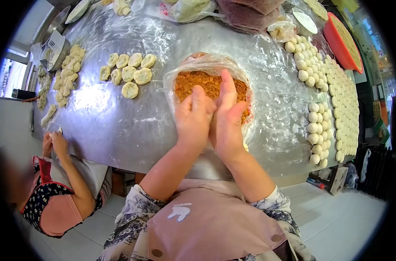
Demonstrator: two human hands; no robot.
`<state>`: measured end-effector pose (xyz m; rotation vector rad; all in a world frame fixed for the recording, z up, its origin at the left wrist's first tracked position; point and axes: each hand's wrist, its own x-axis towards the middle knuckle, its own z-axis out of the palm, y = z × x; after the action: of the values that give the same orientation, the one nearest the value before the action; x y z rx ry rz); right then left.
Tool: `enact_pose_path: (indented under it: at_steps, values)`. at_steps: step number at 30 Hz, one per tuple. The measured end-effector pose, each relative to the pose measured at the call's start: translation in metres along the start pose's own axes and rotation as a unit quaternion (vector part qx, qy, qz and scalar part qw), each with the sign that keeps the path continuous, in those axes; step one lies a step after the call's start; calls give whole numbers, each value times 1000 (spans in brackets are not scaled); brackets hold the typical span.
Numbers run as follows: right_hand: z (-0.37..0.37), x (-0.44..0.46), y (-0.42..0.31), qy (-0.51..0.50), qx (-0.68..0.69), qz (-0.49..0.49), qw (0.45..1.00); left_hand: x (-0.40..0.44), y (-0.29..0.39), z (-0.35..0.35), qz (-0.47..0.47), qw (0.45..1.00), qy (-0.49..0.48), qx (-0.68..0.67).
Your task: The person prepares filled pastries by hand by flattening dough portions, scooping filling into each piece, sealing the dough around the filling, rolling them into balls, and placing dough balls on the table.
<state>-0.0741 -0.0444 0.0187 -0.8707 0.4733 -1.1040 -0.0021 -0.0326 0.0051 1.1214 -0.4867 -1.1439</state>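
Observation:
In front of me, my left hand [192,116] and my right hand [228,124] meet over a clear plastic bag [169,80] of crumbly orange-brown filling [200,82]. My left thumb points up, and the fingers curl in against the right palm. On my right hand the fingers stretch upward and the thumb stands apart. Whatever may lie between the two palms is hidden.
Round filled dough pieces [128,74] lie left of the bag. Dough balls [320,130] and rows of flattened dough discs [343,111] cover the right side, near a red basin [341,43]. At lower left, a co-worker's hands [54,143] work at the metal table's edge [132,165].

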Motion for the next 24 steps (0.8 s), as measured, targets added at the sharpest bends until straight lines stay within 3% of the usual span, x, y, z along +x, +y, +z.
enact_pose_path:
  at_steps: [2,5,7,8,9,10,13,14,15,18,21,22,24]
  values:
    - [1,-6,-3,-8,-36,8,999,6,2,-1,-12,998,31,-56]
    - [-8,-13,3,-19,-319,6,947,9,22,0,-13,990,78,-116]
    - [-6,-15,13,-26,-384,-39,922,11,14,-12,-7,995,12,-103]
    - [-2,-16,9,52,-417,-1,907,7,9,-8,-3,991,-4,-134]
    - [-3,-16,7,97,-385,30,917,5,10,-5,1,986,-20,-164]
    - [-8,-15,3,90,-372,26,924,7,7,-14,16,973,-99,-210]
    - [-12,-13,-3,41,-357,72,931,5,10,-17,65,981,-122,-134]
    - [-13,-15,-4,22,-356,99,929,2,3,-30,41,982,-184,0]
    - [-12,-17,-4,12,-343,96,934,2,-1,-33,20,984,-178,-8]
    - [-9,-22,-1,-9,-343,64,937,4,1,-33,1,988,-154,-22]
    - [0,-16,-3,55,-455,-44,888,3,1,-27,-7,986,-142,-84]
    - [-7,-16,-8,70,-419,43,904,5,4,-18,1,968,-165,-189]
    - [-15,-16,-15,29,-304,163,938,2,1,-12,65,982,-130,-125]
